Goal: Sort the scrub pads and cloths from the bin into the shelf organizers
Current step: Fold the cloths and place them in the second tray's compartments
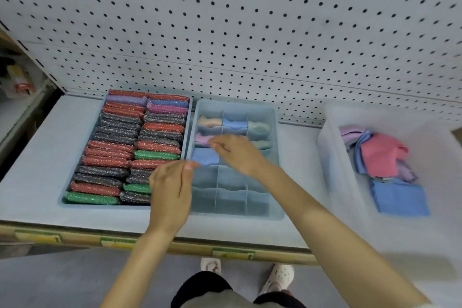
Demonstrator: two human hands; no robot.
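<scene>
A blue tray (65,191) on the left of the shelf is packed with two rows of glittery scrub pads (112,147) in red, black, green and purple. Beside it a divided organizer (273,117) holds folded cloths in its far cells, among them a blue cloth (205,156); its near cells are bare. My left hand (172,186) hovers over the seam between tray and organizer, fingers relaxed, holding nothing. Over the organizer's middle cells my right hand (237,151) reaches with fingers extended near a pink cloth (201,138). The clear bin (332,157) at right holds loose cloths (382,155).
A white pegboard (250,20) backs the shelf. The shelf front edge (175,245) carries yellow-green price labels. My feet in white shoes (277,276) stand on grey floor below. Cluttered shelving lies at far left.
</scene>
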